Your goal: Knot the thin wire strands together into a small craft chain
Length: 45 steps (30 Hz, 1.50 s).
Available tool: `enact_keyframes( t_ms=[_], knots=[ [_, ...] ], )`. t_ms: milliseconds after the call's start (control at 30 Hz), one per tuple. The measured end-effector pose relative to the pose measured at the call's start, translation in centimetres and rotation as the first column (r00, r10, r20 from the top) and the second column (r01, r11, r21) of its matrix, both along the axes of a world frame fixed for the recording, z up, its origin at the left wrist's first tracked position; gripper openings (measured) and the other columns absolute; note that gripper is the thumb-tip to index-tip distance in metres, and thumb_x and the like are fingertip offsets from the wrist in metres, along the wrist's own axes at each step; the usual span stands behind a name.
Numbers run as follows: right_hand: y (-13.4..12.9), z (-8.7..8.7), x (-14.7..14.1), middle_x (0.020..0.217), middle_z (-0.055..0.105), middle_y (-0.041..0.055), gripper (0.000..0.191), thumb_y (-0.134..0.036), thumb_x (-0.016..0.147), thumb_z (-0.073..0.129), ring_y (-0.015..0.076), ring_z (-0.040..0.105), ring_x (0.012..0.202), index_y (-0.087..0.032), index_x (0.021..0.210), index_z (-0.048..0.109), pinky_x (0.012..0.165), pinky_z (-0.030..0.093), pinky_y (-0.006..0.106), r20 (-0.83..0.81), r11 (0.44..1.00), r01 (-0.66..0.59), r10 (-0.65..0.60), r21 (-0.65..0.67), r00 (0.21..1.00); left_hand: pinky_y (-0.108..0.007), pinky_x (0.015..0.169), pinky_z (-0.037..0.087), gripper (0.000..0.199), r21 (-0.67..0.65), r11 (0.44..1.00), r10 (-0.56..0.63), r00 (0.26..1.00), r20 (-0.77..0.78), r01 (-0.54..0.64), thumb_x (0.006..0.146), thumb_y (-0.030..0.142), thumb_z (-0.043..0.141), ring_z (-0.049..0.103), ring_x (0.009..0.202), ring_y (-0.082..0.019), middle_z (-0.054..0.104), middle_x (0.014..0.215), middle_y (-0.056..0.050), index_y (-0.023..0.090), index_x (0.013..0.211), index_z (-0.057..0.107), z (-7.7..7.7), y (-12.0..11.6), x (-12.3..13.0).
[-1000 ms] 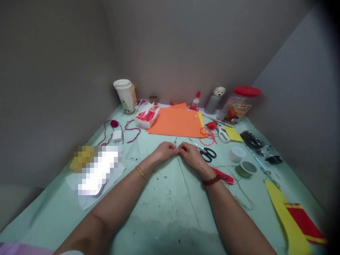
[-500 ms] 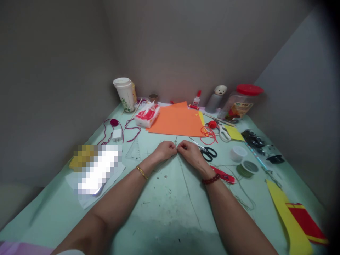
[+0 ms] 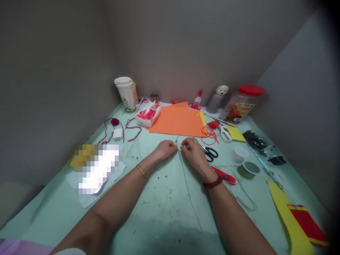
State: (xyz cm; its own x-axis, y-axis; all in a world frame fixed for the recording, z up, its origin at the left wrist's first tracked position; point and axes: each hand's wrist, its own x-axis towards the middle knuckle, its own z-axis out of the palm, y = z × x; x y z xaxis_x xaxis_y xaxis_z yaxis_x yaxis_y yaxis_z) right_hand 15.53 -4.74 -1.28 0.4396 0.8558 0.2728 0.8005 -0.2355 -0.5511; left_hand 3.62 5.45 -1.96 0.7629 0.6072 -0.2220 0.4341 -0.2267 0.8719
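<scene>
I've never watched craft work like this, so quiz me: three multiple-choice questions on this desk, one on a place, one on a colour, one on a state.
1. Where do the black-handled scissors lie?
A) right of the right hand
B) on the orange paper
C) under the tissues

2. What colour is the lid of the plastic jar?
A) blue
B) red
C) white

3. The white paper cup is:
A) upright with its lid on
B) lying on its side
C) open, lid off

1: A, the finger loops show just past that hand.
2: B, the lid is plainly red.
3: A, it stands capped.

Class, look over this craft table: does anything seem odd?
A red cord lies in a loose tangle by the orange paper, and the pale green mat has a dark stain near its front edge.
</scene>
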Motion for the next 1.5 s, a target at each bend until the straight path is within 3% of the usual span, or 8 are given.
enact_keyframes(
  t_ms=[233, 467, 800, 1167, 1500],
  knots=[
    [0.1, -0.1, -1.0, 0.078, 0.052, 0.0040, 0.007, -0.017, 0.076, 0.047, 0.0156, 0.048, 0.070, -0.019, 0.072, 0.053, 0.064, 0.034, 0.027, 0.029, 0.993, -0.047, 0.050, -0.109, 0.998, -0.019, 0.040, 0.027, 0.019, -0.010, 1.000, 0.015, 0.999, -0.029, -0.015, 0.071, 0.034, 0.048, 0.037, 0.037, -0.008, 0.042, 0.042, 0.006, 0.015, 0.071, 0.054, 0.1, 0.0, 0.0],
    [0.3, -0.4, -0.8, 0.076, 0.053, 0.0041, 0.009, -0.017, 0.075, 0.046, 0.0156, 0.048, 0.069, -0.019, 0.069, 0.052, 0.064, 0.033, 0.027, 0.009, 0.994, -0.047, 0.048, -0.097, 0.999, -0.019, 0.041, 0.028, 0.020, 0.009, 1.000, 0.008, 1.000, -0.029, -0.008, 0.073, 0.034, 0.048, 0.038, 0.038, -0.008, 0.043, 0.042, 0.005, 0.015, 0.072, 0.055, 0.1, 0.0, 0.0],
    [0.3, -0.2, 0.3, 0.062, 0.053, -0.0012, 0.010, -0.023, 0.069, 0.047, 0.0139, 0.047, 0.062, -0.019, 0.061, 0.051, 0.058, 0.033, 0.025, -0.334, 0.994, -0.082, 0.051, -0.079, 0.941, -0.020, 0.040, 0.027, 0.019, -0.015, 1.000, 0.023, 1.000, -0.008, -0.023, 0.072, 0.032, 0.050, 0.039, 0.038, -0.008, 0.044, 0.044, 0.005, 0.015, 0.074, 0.056, 0.0, -0.1, 0.0],
    [0.4, -0.7, -0.1, 0.069, 0.053, 0.0020, 0.011, -0.018, 0.073, 0.046, 0.0142, 0.047, 0.065, -0.019, 0.065, 0.053, 0.061, 0.033, 0.026, -0.036, 0.995, -0.089, 0.088, -0.046, 0.995, -0.020, 0.041, 0.028, 0.019, 0.010, 0.999, 0.051, 0.998, -0.032, -0.051, 0.071, 0.031, 0.050, 0.039, 0.038, -0.008, 0.043, 0.039, 0.004, 0.014, 0.066, 0.057, 0.2, -0.1, 0.1],
    [0.2, -0.3, 0.4, 0.069, 0.054, 0.0009, 0.013, -0.021, 0.074, 0.044, 0.0144, 0.048, 0.067, -0.019, 0.063, 0.051, 0.063, 0.034, 0.026, -0.203, 0.991, -0.128, 0.117, -0.039, 0.972, -0.019, 0.039, 0.027, 0.015, -0.060, 0.998, 0.025, 1.000, 0.006, -0.025, 0.067, 0.028, 0.056, 0.038, 0.038, -0.006, 0.046, 0.048, 0.005, 0.015, 0.076, 0.056, 0.1, -0.2, 0.1]
  ],
)
